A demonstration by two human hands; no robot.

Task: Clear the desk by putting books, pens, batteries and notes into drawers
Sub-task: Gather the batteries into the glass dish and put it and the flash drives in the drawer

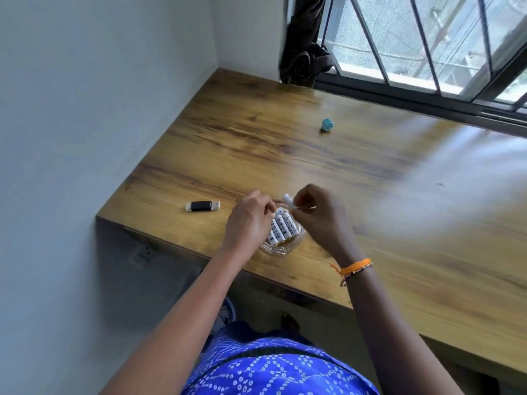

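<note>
1. Batteries (282,227) lie side by side in a glass dish (278,248) near the desk (285,143) front edge.
2. Right hand (316,215) pinches one white battery (288,200) above the dish.
3. Left hand (249,220) curls over the batteries, fingertips touching them.
4. Black USB stick (202,206) sits left; a crumpled teal scrap (327,125) lies well apart.

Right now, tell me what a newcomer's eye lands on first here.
Both hands meet over a glass dish of white batteries near the desk's front edge; the right hand pinches one battery, the left hand reaches in. A black USB stick lies left of them, a crumpled teal scrap farther back.
</note>
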